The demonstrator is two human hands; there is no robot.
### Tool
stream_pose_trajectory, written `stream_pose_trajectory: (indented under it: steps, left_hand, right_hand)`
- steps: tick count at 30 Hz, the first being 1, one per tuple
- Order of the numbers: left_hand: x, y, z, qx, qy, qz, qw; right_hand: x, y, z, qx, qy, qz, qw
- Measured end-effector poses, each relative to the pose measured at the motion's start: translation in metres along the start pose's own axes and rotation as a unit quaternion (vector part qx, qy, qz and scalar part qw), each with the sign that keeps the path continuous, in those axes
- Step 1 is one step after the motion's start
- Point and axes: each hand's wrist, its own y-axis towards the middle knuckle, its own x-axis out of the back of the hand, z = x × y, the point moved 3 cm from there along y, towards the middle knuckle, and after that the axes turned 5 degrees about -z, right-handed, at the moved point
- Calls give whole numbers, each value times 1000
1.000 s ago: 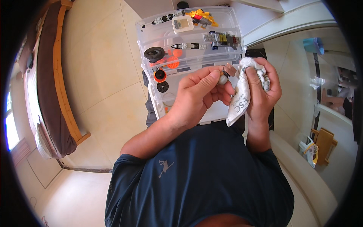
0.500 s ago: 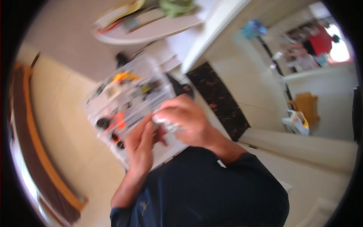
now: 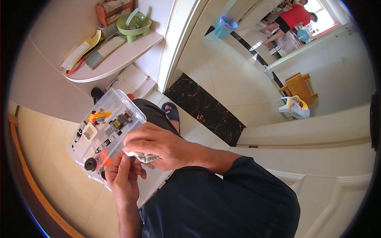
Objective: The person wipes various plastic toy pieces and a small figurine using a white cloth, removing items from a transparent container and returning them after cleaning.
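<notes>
My right hand (image 3: 168, 147) is closed on a crumpled white wrapper-like piece (image 3: 143, 157) with dark printing. Its front end meets the fingertips of my left hand (image 3: 123, 180), which are pinched on a small dark part, mostly hidden by the fingers. Just beyond both hands, a clear plastic box (image 3: 139, 112) sits over my lap. Inside it lie a yellow brick-built piece (image 3: 98, 116), a small white tray (image 3: 90, 132), grey bricks (image 3: 120, 121), and a black wheel (image 3: 90, 164) beside orange parts (image 3: 104, 158).
A rounded shelf (image 3: 131, 53) at the back left bears a green bowl (image 3: 134, 27), a phone-like slab (image 3: 105, 51) and a brown chest (image 3: 114, 12). Through the doorway are a blue bin (image 3: 225, 27), a wooden stool (image 3: 298, 89) and a person in red (image 3: 294, 16).
My view has swung, so the box and hands appear lower and further left, and the blur has cleared. Both hands stay together at the white piece.
</notes>
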Motion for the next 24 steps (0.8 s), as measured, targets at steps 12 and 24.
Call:
stream_pose_trajectory:
  steps: [12,24]
  left_hand:
    - [8,-5,-4,103,-78,64,990]
    - [4,-3,-10,-21,95,93,991]
  right_hand:
    - [-3,-1,9,147,-39,0,988]
    - [-8,10,2,-11,57,43,997]
